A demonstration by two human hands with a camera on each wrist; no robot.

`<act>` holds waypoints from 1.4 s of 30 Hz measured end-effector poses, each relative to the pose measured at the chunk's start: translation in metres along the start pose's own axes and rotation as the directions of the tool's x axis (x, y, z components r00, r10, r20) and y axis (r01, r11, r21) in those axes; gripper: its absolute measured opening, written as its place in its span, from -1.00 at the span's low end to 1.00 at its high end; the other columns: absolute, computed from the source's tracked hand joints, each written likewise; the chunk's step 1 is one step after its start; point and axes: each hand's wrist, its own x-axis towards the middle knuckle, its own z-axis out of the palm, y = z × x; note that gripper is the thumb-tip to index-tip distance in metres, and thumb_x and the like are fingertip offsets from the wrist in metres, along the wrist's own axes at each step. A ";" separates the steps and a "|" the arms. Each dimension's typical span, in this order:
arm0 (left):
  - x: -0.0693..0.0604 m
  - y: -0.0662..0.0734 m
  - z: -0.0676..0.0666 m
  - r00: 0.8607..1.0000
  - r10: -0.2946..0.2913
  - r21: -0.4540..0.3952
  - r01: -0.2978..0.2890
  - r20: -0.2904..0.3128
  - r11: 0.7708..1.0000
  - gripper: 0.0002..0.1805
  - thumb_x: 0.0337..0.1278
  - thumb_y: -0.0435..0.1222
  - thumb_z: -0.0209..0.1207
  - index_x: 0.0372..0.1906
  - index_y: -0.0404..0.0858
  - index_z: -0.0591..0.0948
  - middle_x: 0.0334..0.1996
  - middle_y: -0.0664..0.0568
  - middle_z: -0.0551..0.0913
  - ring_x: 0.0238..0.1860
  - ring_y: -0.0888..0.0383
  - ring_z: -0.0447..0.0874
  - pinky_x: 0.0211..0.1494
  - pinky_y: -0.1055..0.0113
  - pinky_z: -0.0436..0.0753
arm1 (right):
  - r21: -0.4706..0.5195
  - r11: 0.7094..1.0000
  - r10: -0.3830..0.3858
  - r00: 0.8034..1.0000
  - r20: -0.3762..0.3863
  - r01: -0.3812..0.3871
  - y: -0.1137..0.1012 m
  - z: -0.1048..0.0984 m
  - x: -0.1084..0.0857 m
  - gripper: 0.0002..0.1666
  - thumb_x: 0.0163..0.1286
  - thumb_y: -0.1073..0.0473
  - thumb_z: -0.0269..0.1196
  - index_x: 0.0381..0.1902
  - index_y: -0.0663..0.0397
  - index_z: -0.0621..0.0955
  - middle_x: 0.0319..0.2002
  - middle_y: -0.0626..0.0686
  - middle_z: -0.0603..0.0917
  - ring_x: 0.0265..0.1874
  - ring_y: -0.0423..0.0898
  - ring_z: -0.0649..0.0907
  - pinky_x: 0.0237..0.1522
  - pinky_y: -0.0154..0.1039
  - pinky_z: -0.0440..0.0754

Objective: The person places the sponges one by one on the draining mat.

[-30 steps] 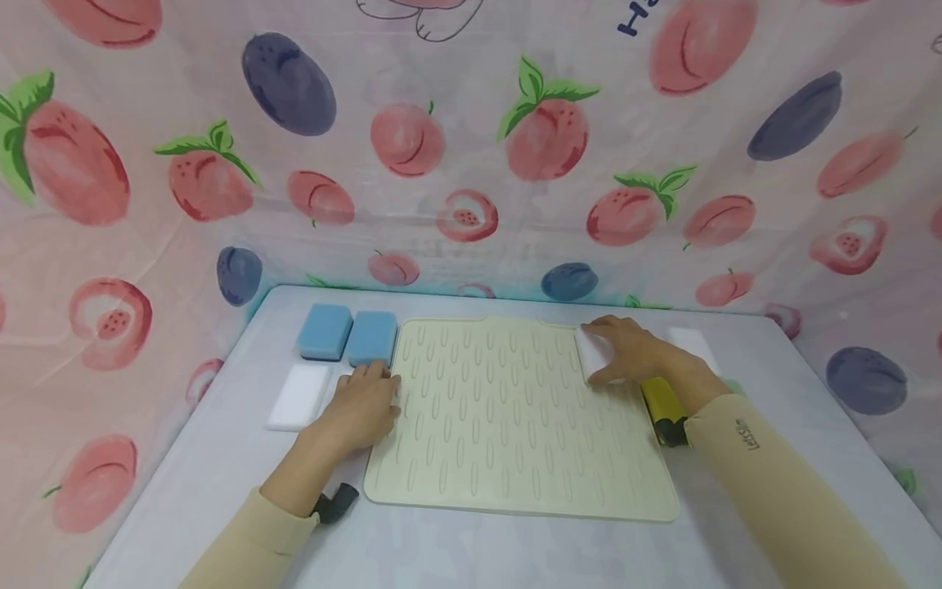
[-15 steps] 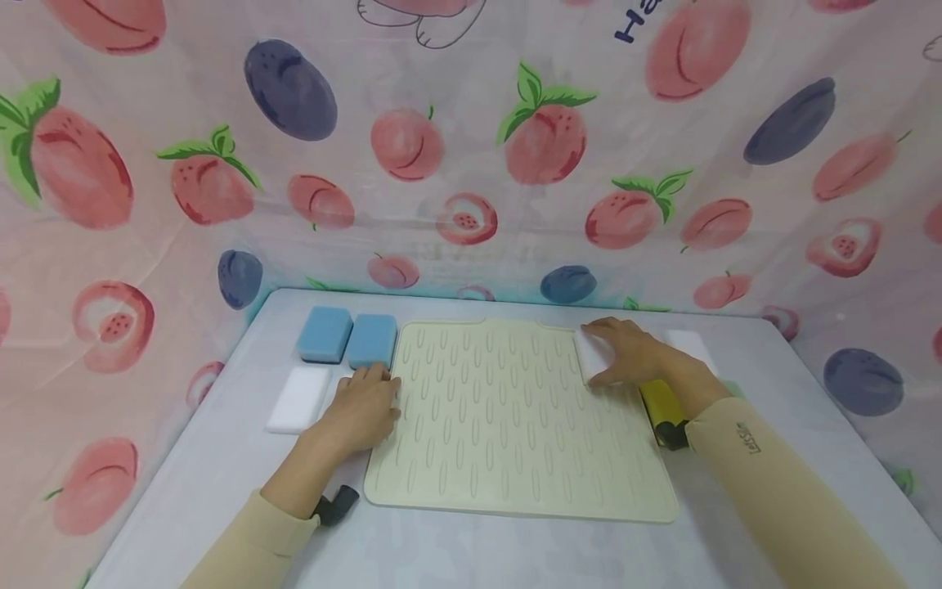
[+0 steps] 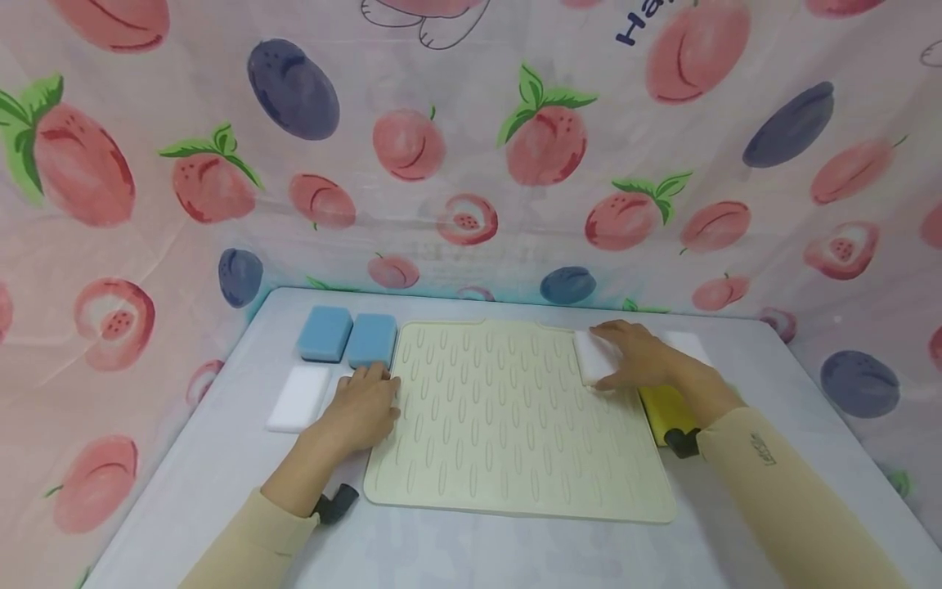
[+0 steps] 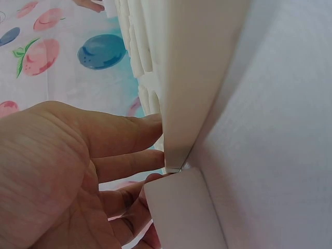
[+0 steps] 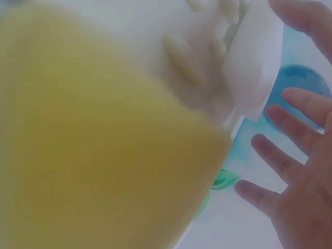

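Observation:
A cream silicone mat [image 3: 508, 442] with raised oval ridges lies flat on the table. My left hand [image 3: 364, 409] is at its left edge; in the left wrist view the thumb and index fingertip touch the mat's side [image 4: 194, 72]. The other fingers are beside a white block [image 4: 179, 212], mostly hidden by the hand in the head view. A white sponge-like block [image 3: 591, 357] sits on the mat's upper right corner. Around it is my right hand [image 3: 639, 356], fingers spread and apart from the block [image 5: 254, 62] in the right wrist view.
Two blue sponges [image 3: 324, 334] stand at the back left, with a white block [image 3: 298, 398] in front. A yellow block [image 3: 665, 415] lies by the mat's right edge beneath the right forearm. Another white block [image 3: 684, 345] is behind that wrist. A printed curtain [image 3: 471, 164] hangs behind the table.
My right hand has shifted slightly right, showing more of the white block on the mat. The left hand has stayed in place.

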 end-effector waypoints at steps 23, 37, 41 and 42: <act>0.000 0.001 -0.002 1.000 0.001 -0.002 -0.001 0.010 1.000 -0.43 0.36 -0.25 0.28 0.38 -0.42 0.53 0.23 -0.26 0.52 0.17 -0.14 0.42 0.17 -0.09 0.45 | 0.029 0.999 0.037 0.999 -0.001 -0.037 0.012 -0.009 -0.037 0.11 0.19 -0.14 0.53 0.57 0.12 0.33 0.54 0.33 0.25 0.49 0.41 0.20 0.42 0.50 0.21; 0.000 0.000 -0.002 1.000 0.000 -0.002 0.000 0.019 1.000 -0.43 0.35 -0.25 0.29 0.38 -0.41 0.53 0.23 -0.25 0.52 0.17 -0.13 0.42 0.16 -0.08 0.45 | 0.058 0.997 0.053 0.998 0.021 -0.054 0.021 -0.012 -0.057 0.09 0.20 -0.15 0.52 0.56 0.14 0.34 0.52 0.36 0.25 0.47 0.44 0.19 0.37 0.51 0.26; 0.001 0.000 -0.001 1.000 0.001 -0.006 -0.001 0.019 1.000 -0.43 0.35 -0.26 0.28 0.38 -0.41 0.53 0.23 -0.25 0.52 0.16 -0.13 0.42 0.14 -0.06 0.44 | 0.070 0.995 0.063 0.998 0.028 -0.065 0.024 -0.012 -0.063 0.09 0.19 -0.16 0.53 0.56 0.12 0.35 0.52 0.35 0.25 0.47 0.43 0.19 0.35 0.52 0.28; 0.001 0.000 -0.001 1.000 0.001 -0.008 -0.001 0.018 1.000 -0.43 0.35 -0.26 0.28 0.38 -0.41 0.53 0.23 -0.25 0.52 0.16 -0.13 0.41 0.14 -0.06 0.44 | 0.071 0.995 0.064 0.998 0.029 -0.066 0.025 -0.012 -0.065 0.09 0.19 -0.16 0.53 0.56 0.12 0.35 0.52 0.35 0.25 0.47 0.44 0.18 0.35 0.52 0.27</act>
